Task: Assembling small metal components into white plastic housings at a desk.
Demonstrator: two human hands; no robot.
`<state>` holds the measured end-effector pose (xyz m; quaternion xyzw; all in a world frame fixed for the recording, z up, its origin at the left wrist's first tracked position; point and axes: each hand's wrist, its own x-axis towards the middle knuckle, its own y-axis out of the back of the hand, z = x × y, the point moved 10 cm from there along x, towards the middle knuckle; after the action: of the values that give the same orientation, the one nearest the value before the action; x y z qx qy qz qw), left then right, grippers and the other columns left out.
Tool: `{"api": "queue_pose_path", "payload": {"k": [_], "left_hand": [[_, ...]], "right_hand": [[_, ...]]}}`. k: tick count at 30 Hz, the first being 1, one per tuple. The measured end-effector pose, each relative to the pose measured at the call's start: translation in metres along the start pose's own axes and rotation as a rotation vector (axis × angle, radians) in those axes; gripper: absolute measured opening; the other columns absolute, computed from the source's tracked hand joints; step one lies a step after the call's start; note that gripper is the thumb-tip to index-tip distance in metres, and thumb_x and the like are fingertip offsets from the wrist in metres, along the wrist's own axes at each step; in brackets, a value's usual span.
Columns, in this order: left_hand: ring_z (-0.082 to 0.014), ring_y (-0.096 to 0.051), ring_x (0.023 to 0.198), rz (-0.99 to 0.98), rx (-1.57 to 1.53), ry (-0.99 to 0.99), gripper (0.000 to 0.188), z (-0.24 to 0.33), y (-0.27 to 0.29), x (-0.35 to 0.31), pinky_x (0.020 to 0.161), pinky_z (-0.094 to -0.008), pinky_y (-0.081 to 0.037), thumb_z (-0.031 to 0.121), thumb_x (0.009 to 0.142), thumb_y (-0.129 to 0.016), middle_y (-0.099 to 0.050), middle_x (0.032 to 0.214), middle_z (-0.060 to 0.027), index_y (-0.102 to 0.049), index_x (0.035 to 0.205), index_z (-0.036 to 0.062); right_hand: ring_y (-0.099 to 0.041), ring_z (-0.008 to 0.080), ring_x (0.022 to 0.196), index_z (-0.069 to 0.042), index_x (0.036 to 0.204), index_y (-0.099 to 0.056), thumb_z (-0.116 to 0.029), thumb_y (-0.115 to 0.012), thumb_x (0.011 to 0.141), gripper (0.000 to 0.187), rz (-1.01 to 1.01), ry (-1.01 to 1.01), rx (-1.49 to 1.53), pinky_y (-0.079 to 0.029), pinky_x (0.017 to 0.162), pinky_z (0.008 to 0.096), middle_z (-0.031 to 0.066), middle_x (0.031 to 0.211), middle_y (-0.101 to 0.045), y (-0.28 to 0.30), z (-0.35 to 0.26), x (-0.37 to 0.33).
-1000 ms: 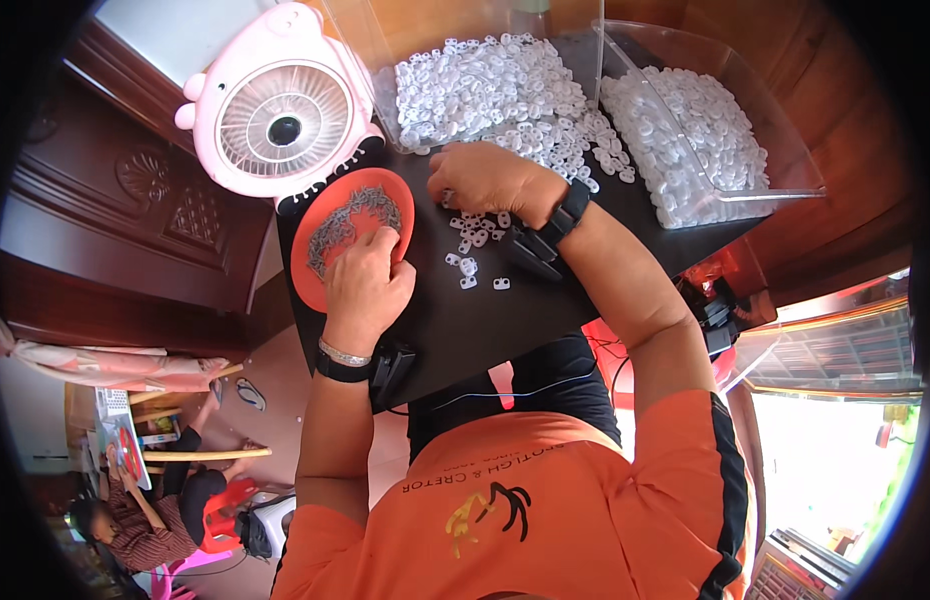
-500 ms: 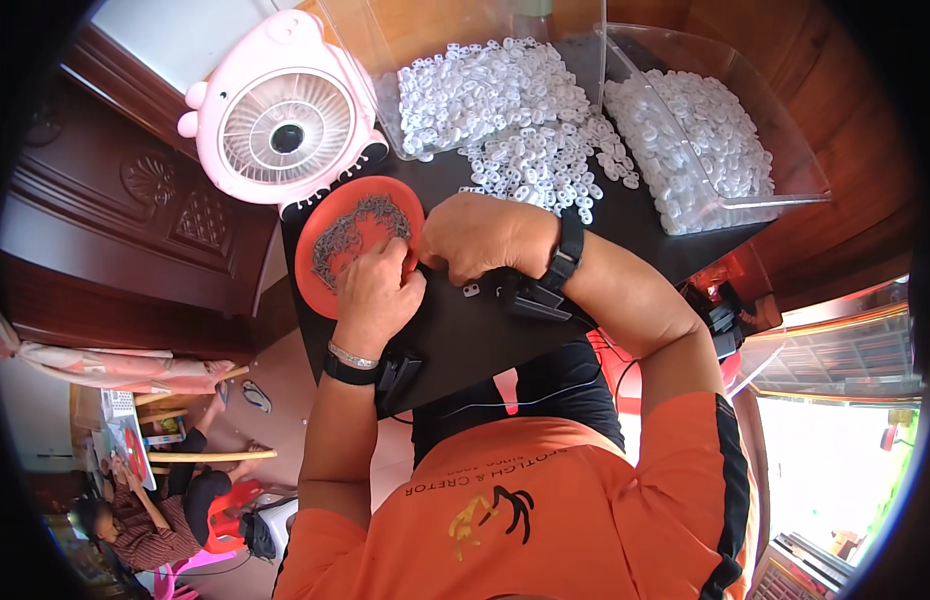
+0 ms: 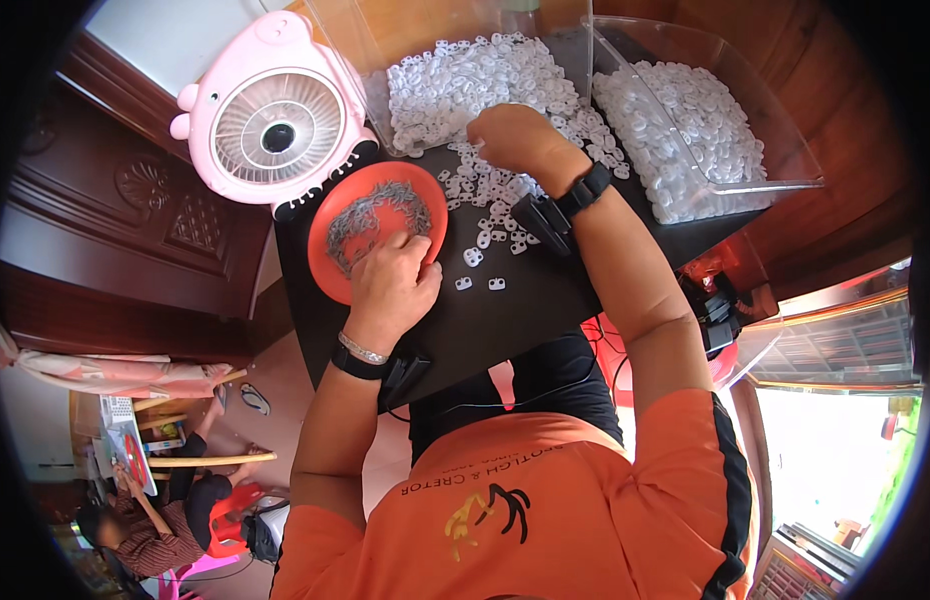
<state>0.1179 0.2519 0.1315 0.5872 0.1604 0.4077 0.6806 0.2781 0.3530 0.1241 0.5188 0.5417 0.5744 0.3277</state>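
Note:
My left hand (image 3: 393,280) is over the red round plate (image 3: 437,205), its fingers curled and dipping among small grey screw-like pieces (image 3: 353,218). What its fingertips hold, if anything, is too small to make out. Farther off, my right hand (image 3: 525,142) is bent over the heap of small white plastic pieces with two holes (image 3: 470,188). Its fingers are curled in and partly hidden under the hand. Nearer to me, two single white pieces (image 3: 497,284) lie side by side on the black table (image 3: 455,335), with a few more just beyond them.
A clear bin (image 3: 455,90) of white pieces stands at the back, open toward the loose heap. Another clear bin (image 3: 685,140) of them is at the right. A pink pig-shaped fan (image 3: 275,130) stands back left. Another person (image 3: 160,535) sits at the far lower left.
My right hand has moved away from my left hand to the white heap, uncovering loose pieces on the table. The red plate and my left hand have shifted slightly right.

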Motion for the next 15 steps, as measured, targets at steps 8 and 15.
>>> {"api": "queue_pose_path", "payload": {"k": [8, 15], "left_hand": [[-0.03, -0.06, 0.082, 0.002, -0.007, -0.064, 0.022, 0.011, -0.002, 0.003, 0.07, -0.0412, -0.05, 0.014, 0.073, -0.063, -0.059, 0.083, -0.0117, -0.064, 0.092, 0.0037], [-0.0311, -0.06, 0.082, 0.007, -0.031, -0.063, 0.023, 0.005, 0.002, -0.006, 0.07, -0.0422, -0.049, 0.014, 0.073, -0.063, -0.059, 0.083, -0.0125, -0.064, 0.093, 0.0038]], "right_hand": [[-0.062, 0.0327, 0.087, -0.013, 0.091, -0.069, -0.016, -0.059, 0.074, 0.02, 0.058, 0.044, 0.009, -0.049, 0.077, 0.0419, 0.0132, 0.088, -0.063, -0.01, -0.012, 0.004], [-0.063, 0.0326, 0.086, -0.008, 0.085, -0.069, -0.008, -0.053, 0.075, 0.019, 0.003, 0.004, -0.055, -0.052, 0.072, 0.0418, 0.0148, 0.091, -0.065, -0.005, -0.012, 0.003]]}}
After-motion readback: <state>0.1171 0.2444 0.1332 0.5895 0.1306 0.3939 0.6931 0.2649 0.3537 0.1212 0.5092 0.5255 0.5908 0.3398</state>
